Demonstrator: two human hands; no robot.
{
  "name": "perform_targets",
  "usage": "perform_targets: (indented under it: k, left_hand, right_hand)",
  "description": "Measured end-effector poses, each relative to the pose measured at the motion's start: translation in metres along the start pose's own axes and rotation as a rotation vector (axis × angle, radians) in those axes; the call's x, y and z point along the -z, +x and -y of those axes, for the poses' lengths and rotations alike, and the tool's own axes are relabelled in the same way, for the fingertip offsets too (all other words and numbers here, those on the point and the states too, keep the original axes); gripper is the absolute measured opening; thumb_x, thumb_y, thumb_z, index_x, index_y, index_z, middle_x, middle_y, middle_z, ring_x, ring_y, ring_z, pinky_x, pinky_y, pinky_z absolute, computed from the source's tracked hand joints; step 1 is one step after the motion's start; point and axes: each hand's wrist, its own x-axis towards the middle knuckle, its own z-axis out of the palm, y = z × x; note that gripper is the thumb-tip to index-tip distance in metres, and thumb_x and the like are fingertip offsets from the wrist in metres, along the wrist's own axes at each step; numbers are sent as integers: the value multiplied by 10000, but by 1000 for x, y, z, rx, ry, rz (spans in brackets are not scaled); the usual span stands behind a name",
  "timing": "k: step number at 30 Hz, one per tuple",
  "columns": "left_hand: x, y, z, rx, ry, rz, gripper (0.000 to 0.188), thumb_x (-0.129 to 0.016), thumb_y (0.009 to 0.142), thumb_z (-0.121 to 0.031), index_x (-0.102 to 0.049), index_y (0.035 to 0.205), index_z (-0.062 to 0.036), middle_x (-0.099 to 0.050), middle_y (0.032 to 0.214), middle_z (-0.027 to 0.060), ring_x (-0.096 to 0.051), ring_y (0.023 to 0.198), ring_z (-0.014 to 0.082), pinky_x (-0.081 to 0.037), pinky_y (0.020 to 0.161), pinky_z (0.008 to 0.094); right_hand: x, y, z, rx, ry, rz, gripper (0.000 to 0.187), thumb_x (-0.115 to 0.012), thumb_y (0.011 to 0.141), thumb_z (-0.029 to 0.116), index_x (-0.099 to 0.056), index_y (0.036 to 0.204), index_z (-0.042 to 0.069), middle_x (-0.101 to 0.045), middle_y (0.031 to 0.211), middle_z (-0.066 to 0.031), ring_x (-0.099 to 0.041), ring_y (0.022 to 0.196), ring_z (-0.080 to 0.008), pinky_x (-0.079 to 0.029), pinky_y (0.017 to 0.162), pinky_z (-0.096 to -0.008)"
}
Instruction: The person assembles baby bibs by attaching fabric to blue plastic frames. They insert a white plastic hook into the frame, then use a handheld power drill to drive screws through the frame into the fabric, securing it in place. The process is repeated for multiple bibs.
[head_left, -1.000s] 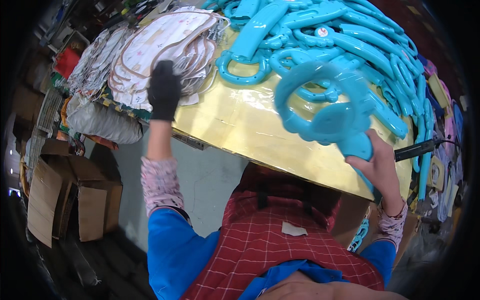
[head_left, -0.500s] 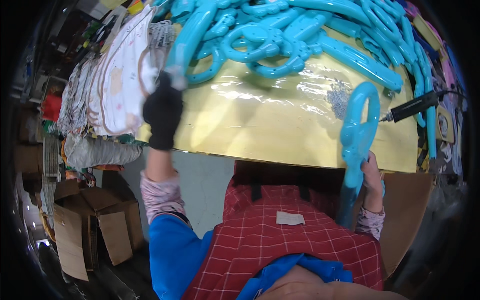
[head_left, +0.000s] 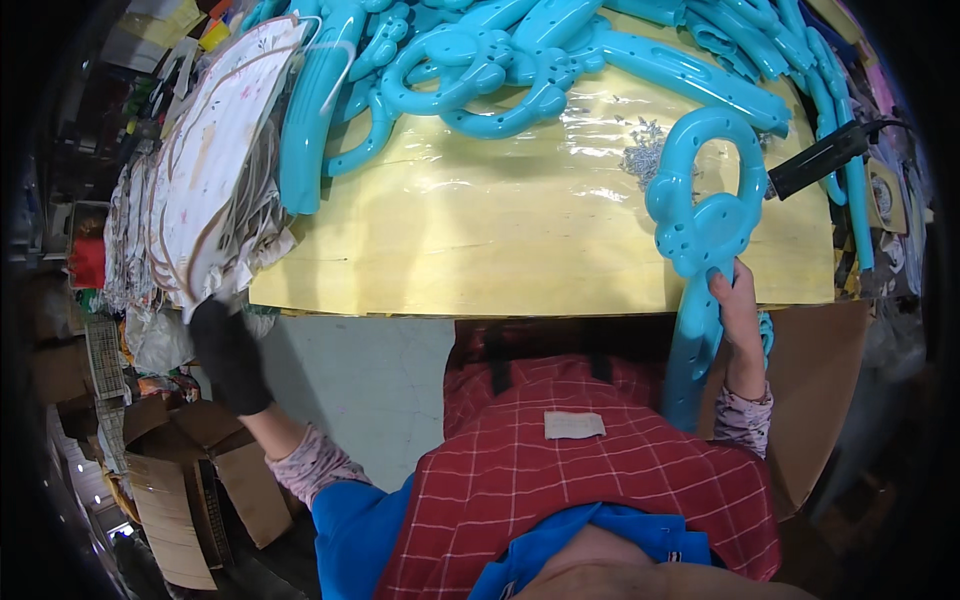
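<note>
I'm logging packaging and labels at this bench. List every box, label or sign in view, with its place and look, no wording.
Cardboard boxes: on the floor at lower left, brown, flaps open.
Label: on the red checked apron, a small pale rectangle.
Cardboard sheet: below the table's right edge, beside the right hand, plain brown.
Yellow cards: top left corner, too blurred to describe further.
No screens visible.

The left hand (head_left: 228,352), covered by a black glove, was held low at the left with its fingers pointed up and its forearm stretched out from a blue sleeve over a patterned cuff. The bare right hand (head_left: 738,310) was raised at the right, its fingers curled in a grip, and the wrist below it was wrapped in the same patterned cuff.
</note>
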Motion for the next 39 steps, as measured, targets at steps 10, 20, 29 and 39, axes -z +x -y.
perform_targets:
  k: [10,20,29,39]
  left_hand:
    - [28,-1,-31,591,-740,-99,194,-556,939,-54,-650,1090,20,-669,1031,89,-597,877,170,-470,805,278]
    - [7,105,-330,-273,-795,64,127,-732,807,-156,-685,915,-108,-497,607,46,-516,516,225,-397,487,382]
    - [11,109,-346,-278,-767,112,103,-736,818,-181,-666,859,-117,-492,580,40,-513,487,219,-391,462,361]
    - [9,108,-342,-297,-757,125,161,-728,825,-165,-700,975,-114,-521,604,29,-522,492,204,-393,463,353]
  right_hand:
    - [-14,9,9,87,1,101,312,-602,924,218,-619,1132,-14,-628,963,-7,-546,856,-78,-459,759,-254]
    - [-12,14,17,14,46,50,481,-640,943,454,-622,1108,2,-614,924,13,-550,817,-55,-469,718,-242]
    - [-17,8,17,15,108,2,490,-668,927,442,-624,1101,-14,-623,922,1,-570,830,-68,-476,733,-240]
    - [-23,12,10,6,108,6,602,-637,915,549,-598,1129,-12,-605,923,7,-551,811,-57,-461,703,-229]
